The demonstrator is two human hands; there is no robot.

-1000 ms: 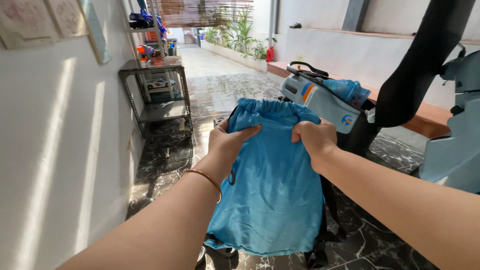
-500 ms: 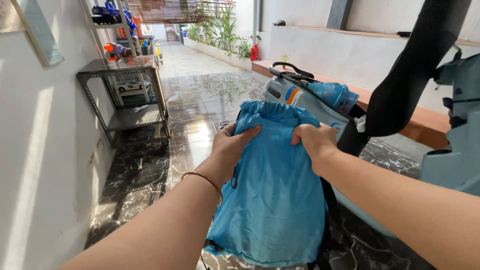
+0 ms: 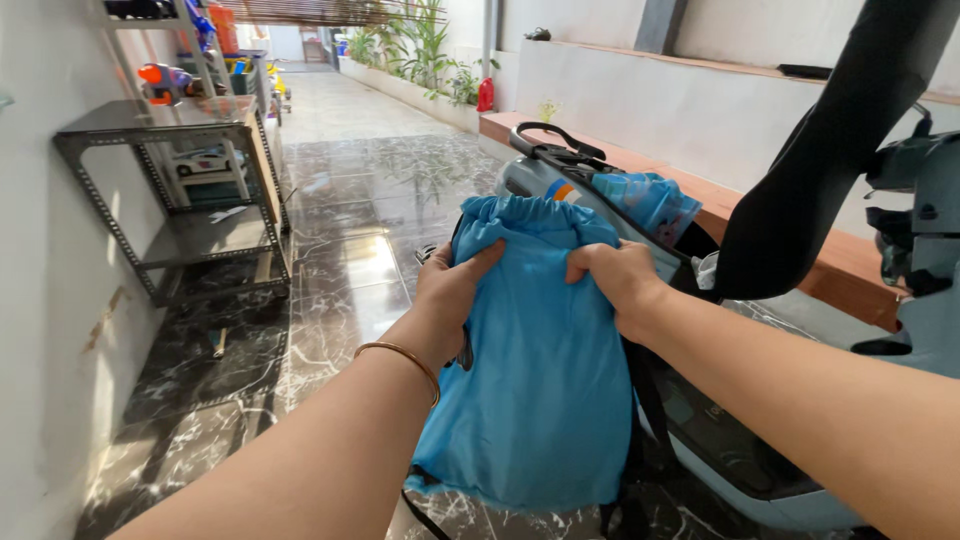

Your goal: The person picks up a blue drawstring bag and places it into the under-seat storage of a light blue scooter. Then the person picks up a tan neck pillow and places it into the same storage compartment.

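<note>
Both hands hold a closed grip on the blue drawstring bag (image 3: 535,350): the left hand (image 3: 452,292) pinches the cloth just below the gathered top on its left side, and the right hand (image 3: 618,278) clamps the same band on the right, fingers curled over the front.

Largest item in view: the pale scooter (image 3: 900,300) at right, its dark seat (image 3: 830,150) raised and tilted upward. Its open storage compartment (image 3: 600,190) lies just behind the bag; a second piece of blue printed cloth (image 3: 650,205) rests at its rim.

The bag hangs upright in front of the person, between the hands, over the dark marble floor (image 3: 340,290). Its mouth appears gathered shut into ruffles above the grip. Black straps (image 3: 640,420) trail down its right side. The body looks limp and fairly flat; contents cannot be determined.

Progress, as judged: the bag's mouth looks drawn closed and the bag is lifted clear of the floor. It is not in the compartment nor set down anywhere.

A grey metal shelf rack (image 3: 180,200) stands against the left wall, well apart. A thin gold bangle (image 3: 405,355) sits on the left wrist.
</note>
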